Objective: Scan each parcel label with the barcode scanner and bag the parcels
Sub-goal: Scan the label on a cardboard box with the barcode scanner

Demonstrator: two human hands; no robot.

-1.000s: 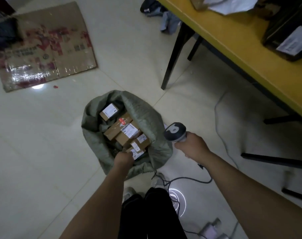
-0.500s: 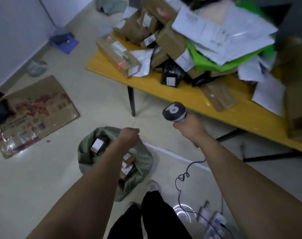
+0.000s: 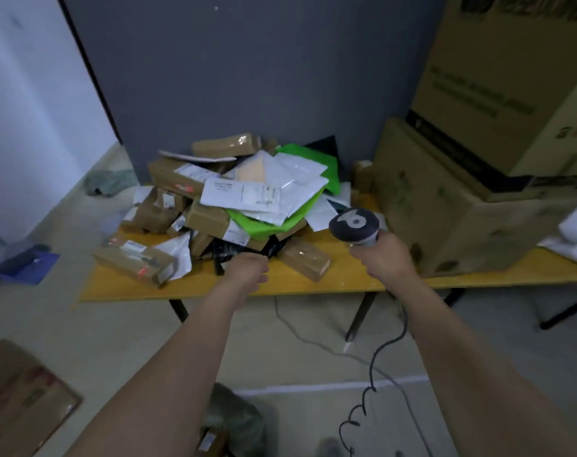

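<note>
A heap of parcels [image 3: 247, 196], brown boxes and white and green mailers, lies on the yellow table [image 3: 313, 282]. My left hand [image 3: 247, 270] reaches over the table's front edge toward a black parcel [image 3: 234, 250] at the foot of the heap, fingers loosely curled with nothing in them. My right hand [image 3: 384, 258] grips the barcode scanner [image 3: 354, 225], its grey head pointing at the heap and its coiled cable [image 3: 363, 407] hanging to the floor. The grey-green bag [image 3: 237, 420] with boxed parcels sits on the floor below my left arm, mostly hidden.
Two big cardboard boxes [image 3: 478, 176] are stacked on the table's right side. A flattened carton [image 3: 19, 400] lies on the floor at lower left. A blue item [image 3: 26, 263] sits on the floor at left. A grey wall stands behind the table.
My view has swung up from the bag on the floor to the table. My left hand left the bag and now reaches to the heap; the scanner rose with my right hand.
</note>
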